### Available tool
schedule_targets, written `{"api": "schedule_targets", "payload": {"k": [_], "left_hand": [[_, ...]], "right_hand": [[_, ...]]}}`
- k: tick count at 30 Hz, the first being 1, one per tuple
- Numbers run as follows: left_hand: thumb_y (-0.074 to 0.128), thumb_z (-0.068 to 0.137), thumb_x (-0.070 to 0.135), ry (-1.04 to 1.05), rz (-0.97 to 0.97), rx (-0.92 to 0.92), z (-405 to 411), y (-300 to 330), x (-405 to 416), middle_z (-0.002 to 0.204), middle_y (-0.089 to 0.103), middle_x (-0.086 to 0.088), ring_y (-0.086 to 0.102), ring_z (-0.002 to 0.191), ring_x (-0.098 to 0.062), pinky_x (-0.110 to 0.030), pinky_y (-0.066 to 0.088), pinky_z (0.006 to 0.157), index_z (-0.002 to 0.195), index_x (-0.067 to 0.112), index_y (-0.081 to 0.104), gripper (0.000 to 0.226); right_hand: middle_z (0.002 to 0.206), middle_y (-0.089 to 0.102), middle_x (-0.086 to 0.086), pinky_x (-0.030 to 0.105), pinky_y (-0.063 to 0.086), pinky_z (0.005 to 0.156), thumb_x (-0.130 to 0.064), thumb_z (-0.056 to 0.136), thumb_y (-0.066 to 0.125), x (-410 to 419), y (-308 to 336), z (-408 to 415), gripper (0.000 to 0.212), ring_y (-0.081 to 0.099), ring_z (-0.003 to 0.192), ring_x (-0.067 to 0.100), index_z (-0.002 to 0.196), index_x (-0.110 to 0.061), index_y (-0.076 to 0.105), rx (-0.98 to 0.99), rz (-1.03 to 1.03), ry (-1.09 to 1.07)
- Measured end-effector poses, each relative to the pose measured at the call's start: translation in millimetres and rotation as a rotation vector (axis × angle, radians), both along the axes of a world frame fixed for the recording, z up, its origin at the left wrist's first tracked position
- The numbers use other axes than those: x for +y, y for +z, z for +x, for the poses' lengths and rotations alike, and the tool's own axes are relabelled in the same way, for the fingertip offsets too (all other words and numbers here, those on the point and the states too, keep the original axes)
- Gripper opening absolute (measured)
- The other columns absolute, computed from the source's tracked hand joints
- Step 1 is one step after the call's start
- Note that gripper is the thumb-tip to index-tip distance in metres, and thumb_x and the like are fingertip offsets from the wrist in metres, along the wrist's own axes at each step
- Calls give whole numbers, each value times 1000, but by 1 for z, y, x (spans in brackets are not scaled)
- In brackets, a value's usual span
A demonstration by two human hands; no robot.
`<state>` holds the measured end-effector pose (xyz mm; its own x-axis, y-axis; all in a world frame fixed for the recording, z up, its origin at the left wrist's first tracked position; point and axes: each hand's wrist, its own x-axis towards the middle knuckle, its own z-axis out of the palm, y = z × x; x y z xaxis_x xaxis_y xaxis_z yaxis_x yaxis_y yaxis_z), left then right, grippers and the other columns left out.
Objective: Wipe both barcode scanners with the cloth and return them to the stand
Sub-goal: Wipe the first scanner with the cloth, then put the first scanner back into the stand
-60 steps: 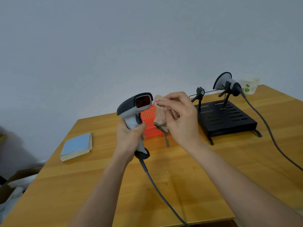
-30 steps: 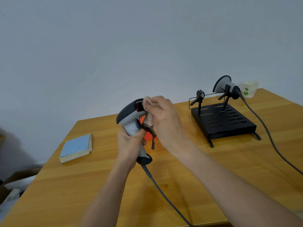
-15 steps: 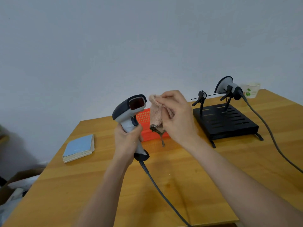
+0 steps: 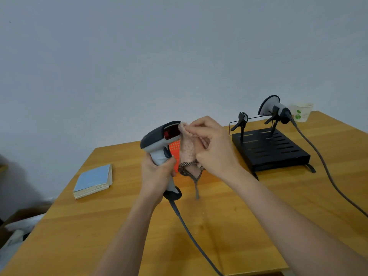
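Fingers [image 4: 196, 124] pinching cloth [image 4: 187, 148] against scanner [image 4: 159, 144], gripped left-handed [image 4: 156, 174].

Bare worktop [image 4: 229, 226] lies open in front of the black stand [image 4: 272, 150], crossed only by two trailing cables. On the stand, the left clamp [image 4: 242, 121] is unoccupied; a scanner [image 4: 272, 109] fills the right one. An orange basket [image 4: 175, 154] sits left of the stand, a paper cup [image 4: 302, 112] behind it.

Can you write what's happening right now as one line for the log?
step: wiping scanner window | left hand: grips scanner | right hand: pinches cloth | other scanner: on stand
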<state>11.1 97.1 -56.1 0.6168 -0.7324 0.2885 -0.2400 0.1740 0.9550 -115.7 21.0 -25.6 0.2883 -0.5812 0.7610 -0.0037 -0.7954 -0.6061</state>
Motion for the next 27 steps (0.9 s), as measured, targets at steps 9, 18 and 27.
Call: {"api": "schedule_targets", "payload": {"k": [9,18,27], "left_hand": [[63,90,0,-44,-37,4,-9,0,-9,64,68,7,63,56,-11,-26,51,49,87,19,60,19],[63,86,-1,-14,66,57,-7,-5,-32,53,52,-5,48,44,-13,-27,43,45,75,14,53,21],[78,82,19,-129,116,139,-7,2,-54,56,57,1,53,50,-17,-34,48,57,88,20,55,23]], "right_hand": [[95,56,-12,7,43,80,10,84,52,12,3,3,30,55,94,-10,104,-2,71,-69,63,212],[86,63,1,21,51,74,11,74,50,-27,-11,-18,31,60,84,9,66,-6,74,107,-20,150],[110,57,-7,21,45,85,-6,85,59,-63,-21,-51,27,54,103,8,106,-20,51,582,399,-33]]}}
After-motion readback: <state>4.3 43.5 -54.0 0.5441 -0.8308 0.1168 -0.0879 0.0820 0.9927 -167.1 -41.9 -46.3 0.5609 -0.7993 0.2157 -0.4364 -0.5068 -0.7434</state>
